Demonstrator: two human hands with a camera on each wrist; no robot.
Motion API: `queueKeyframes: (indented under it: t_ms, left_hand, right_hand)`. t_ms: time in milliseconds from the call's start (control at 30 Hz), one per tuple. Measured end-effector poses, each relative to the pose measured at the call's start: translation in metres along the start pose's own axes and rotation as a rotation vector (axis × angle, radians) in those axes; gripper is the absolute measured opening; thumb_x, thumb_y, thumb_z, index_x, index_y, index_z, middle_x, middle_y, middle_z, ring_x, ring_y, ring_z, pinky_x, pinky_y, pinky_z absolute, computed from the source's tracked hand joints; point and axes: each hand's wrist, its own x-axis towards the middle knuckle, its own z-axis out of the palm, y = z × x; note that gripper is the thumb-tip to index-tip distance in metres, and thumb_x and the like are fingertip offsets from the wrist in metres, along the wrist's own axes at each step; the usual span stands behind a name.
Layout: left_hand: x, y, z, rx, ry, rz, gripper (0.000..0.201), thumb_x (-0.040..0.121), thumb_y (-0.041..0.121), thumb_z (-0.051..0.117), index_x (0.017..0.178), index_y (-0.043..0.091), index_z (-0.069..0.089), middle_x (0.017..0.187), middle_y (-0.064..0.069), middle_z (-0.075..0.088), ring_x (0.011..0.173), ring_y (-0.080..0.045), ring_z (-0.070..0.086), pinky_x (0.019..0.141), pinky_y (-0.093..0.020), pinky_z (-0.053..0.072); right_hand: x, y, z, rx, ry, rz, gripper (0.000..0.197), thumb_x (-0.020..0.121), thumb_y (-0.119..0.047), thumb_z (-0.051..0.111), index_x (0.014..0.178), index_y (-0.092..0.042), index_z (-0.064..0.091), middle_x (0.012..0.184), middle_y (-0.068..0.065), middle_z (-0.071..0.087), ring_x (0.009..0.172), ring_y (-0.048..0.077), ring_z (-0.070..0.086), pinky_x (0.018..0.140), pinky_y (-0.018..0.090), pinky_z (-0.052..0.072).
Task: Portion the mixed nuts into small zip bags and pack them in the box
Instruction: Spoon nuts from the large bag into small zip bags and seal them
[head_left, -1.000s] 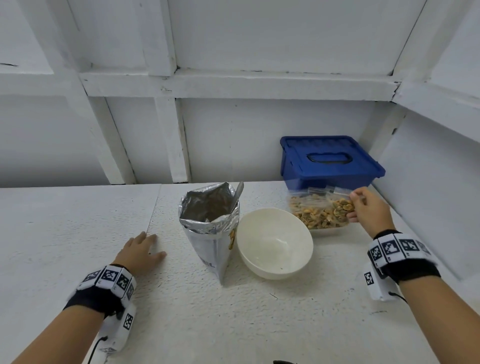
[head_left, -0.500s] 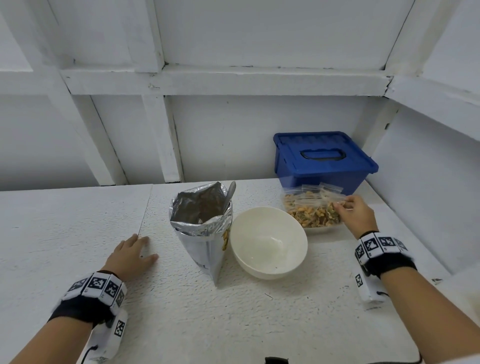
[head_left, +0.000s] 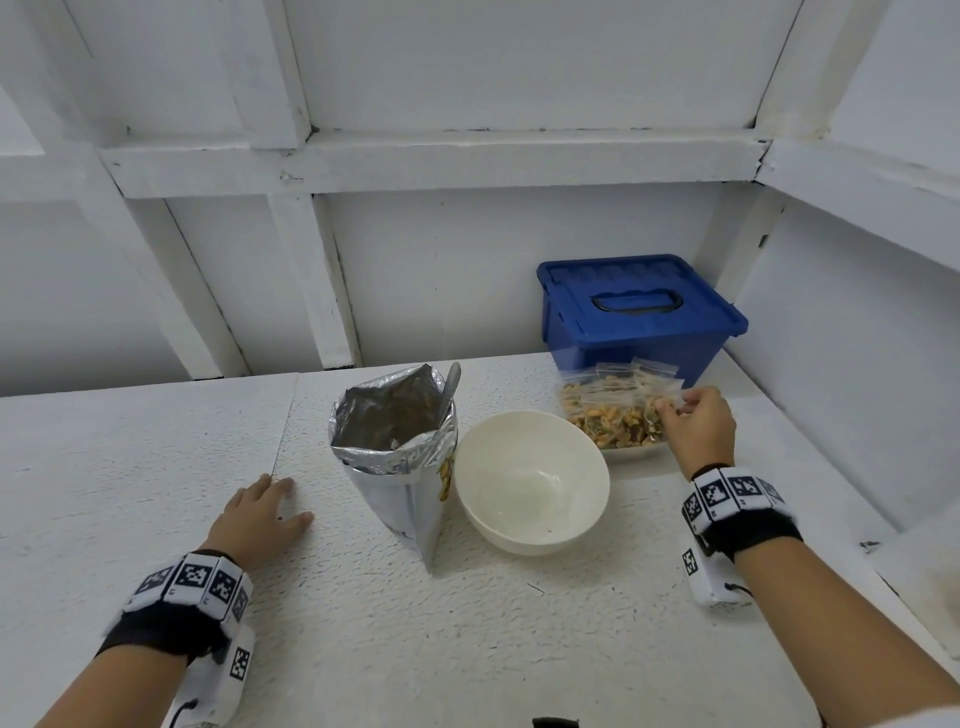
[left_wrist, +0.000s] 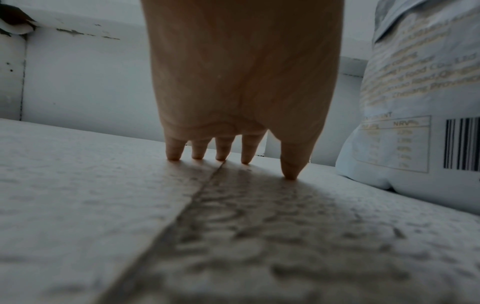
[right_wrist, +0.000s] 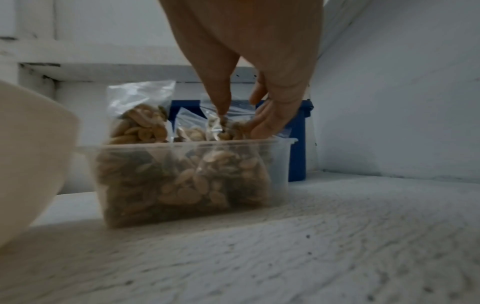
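Looks like we're at the packing end of things: going nearest first, the left hand (head_left: 258, 516) is just parked on the white table (head_left: 467, 649), well to the left of the bowl (head_left: 531, 480), fingers spread and relaxed with the tips touching the surface, holding nothing. The big foil nut bag (head_left: 400, 457) stands open right beside the bowl's left edge with a spoon handle (head_left: 451, 383) poking out. The bowl itself looks empty. Behind the bowl and to its right sits the clear box (right_wrist: 192, 179), already stuffed with filled zip bags (head_left: 608, 410), and the right hand (head_left: 696, 423) reaches in from above, thumb and fingers pinching the rightmost zip bag (right_wrist: 226, 125) at its top. I'd guess that one's being tucked down into place, so the next move needs a gentle push so the bag settles without popping its seal. Furthest back, behind the clear box, is a blue lidded bin (head_left: 636, 312), shut.
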Motion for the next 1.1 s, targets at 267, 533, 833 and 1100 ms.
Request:
queueKeyframes:
  t_ms: [267,533,833,1100]
  left_hand:
    - [-0.004,0.005,-0.003,0.014,-0.01,-0.004,0.066,0.09,0.044,0.051,0.145,0.018,0.025,0.156,-0.01,0.012,0.143,-0.03,0.012,0.116,-0.041,0.016]
    - [-0.008,0.006,-0.005,0.013,-0.01,0.006,0.064,0.092,0.042,0.049,0.146,0.018,0.024,0.156,-0.009,0.012,0.143,-0.028,0.011,0.116,-0.042,0.015]
    - [-0.008,0.005,-0.003,0.01,0.005,-0.005,0.064,0.091,0.043,0.05,0.145,0.018,0.025,0.156,-0.009,0.013,0.143,-0.028,0.012,0.116,-0.043,0.015]
    - [-0.008,0.005,-0.003,-0.011,0.0,-0.008,0.06,0.091,0.043,0.051,0.143,0.021,0.031,0.155,-0.01,0.017,0.142,-0.029,0.016,0.115,-0.044,0.016]
  right_hand:
    - [-0.056,-0.062,0.002,0.032,-0.253,-0.358,0.015,0.089,-0.017,0.059,0.101,-0.01,0.059,0.091,0.001,0.057,0.081,0.012,0.054,0.066,0.015,0.042]
    - [-0.102,-0.067,0.054,-0.586,-0.98,-0.456,0.064,0.083,-0.043,0.063,0.137,-0.019,0.04,0.133,0.007,0.045,0.118,0.024,0.047,0.1,0.034,0.039]
    - [-0.099,-0.06,0.066,-0.716,-0.959,-0.466,0.031,0.097,-0.023,0.038,0.1,-0.01,0.066,0.104,0.009,0.066,0.09,0.024,0.057,0.074,0.028,0.036]
    - [-0.098,-0.065,0.058,-0.502,-0.771,-0.387,0.023,0.093,-0.016,0.048,0.094,-0.004,0.067,0.1,0.01,0.068,0.092,0.023,0.059,0.077,0.025,0.041]
